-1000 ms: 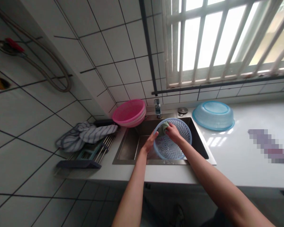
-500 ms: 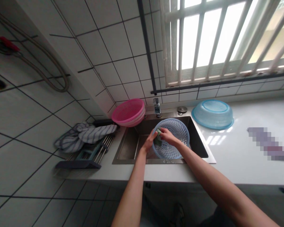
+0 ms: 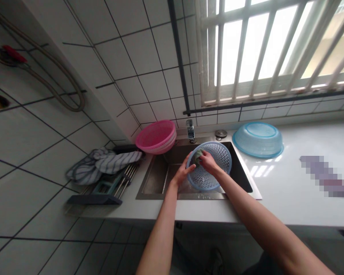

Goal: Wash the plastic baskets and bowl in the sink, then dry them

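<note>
A light blue plastic colander (image 3: 222, 162) is tilted over the steel sink (image 3: 154, 181). At its left rim my left hand (image 3: 183, 172) grips it, thumb on the inside and fingers around the outside. My right hand (image 3: 208, 162) is inside the colander, closed on a crumpled green cloth (image 3: 198, 156) that lies against the perforated inner wall. Part of the cloth is hidden by my right fingers.
Behind the sink stand a faucet (image 3: 190, 130) and a round metal drain plug (image 3: 221, 133). Pink baskets (image 3: 156, 135) sit at the back left, an upturned blue basin (image 3: 258, 139) at the right. Leftward, a striped cloth (image 3: 103, 164) covers part of a rack (image 3: 94, 199).
My right hand and the green cloth have moved from the colander's left rim a little right, onto its inner wall. My left thumb has come off the cloth. The colander has shifted slightly.
</note>
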The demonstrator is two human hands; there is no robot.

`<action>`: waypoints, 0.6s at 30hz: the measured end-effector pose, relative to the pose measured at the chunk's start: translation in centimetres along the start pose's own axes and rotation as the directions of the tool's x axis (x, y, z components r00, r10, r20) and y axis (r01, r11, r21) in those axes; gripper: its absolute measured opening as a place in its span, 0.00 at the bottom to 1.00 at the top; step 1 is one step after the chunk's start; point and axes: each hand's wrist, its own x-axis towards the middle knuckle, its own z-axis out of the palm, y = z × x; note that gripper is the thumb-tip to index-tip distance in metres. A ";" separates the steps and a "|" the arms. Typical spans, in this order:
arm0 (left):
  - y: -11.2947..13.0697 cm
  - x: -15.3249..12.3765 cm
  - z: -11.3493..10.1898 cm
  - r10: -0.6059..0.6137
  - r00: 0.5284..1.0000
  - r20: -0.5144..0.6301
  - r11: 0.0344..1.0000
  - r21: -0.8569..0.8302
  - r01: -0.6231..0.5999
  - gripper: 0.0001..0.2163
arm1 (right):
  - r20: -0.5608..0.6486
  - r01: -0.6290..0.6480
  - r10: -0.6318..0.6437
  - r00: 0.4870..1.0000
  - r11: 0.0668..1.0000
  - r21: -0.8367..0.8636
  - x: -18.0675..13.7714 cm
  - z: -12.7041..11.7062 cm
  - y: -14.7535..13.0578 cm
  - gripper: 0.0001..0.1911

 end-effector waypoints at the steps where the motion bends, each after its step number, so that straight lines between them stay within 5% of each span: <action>1: -0.1 0.0 0.0 -0.011 1.000 -0.021 1.000 -0.026 0.010 0.36 | 0.095 0.012 -0.003 0.995 0.996 -0.085 -0.4 0.2 0.2 0.14; 4: -0.7 0.0 -0.1 -0.076 0.990 -0.121 0.992 -0.113 0.063 0.37 | 0.356 0.037 0.070 0.932 0.958 -0.285 -1.3 0.8 0.8 0.09; 6: -0.8 -0.1 -0.1 -0.111 0.981 -0.157 0.986 -0.141 0.089 0.37 | 0.408 0.003 0.135 0.903 0.947 -0.321 -1.4 0.9 1.1 0.08; 8: -0.6 -0.1 0.1 -0.112 0.984 -0.137 0.986 -0.139 0.093 0.37 | 0.338 -0.055 0.138 0.931 0.968 -0.244 -1.1 0.8 1.0 0.09; 11: 0.1 -0.1 0.4 -0.065 0.995 -0.076 0.995 -0.080 0.059 0.35 | 0.071 -0.069 0.068 0.995 0.997 0.016 0.0 0.1 0.2 0.14; 14: 0.4 0.1 0.6 -0.043 0.999 -0.025 0.999 -0.026 0.043 0.36 | -0.148 0.001 0.027 0.989 0.982 0.186 0.9 -0.9 -0.7 0.16; 18: -0.1 0.2 0.3 -0.102 0.994 -0.039 0.991 -0.094 0.098 0.38 | -0.080 -0.018 0.029 0.996 0.991 0.130 0.6 -1.0 -0.7 0.17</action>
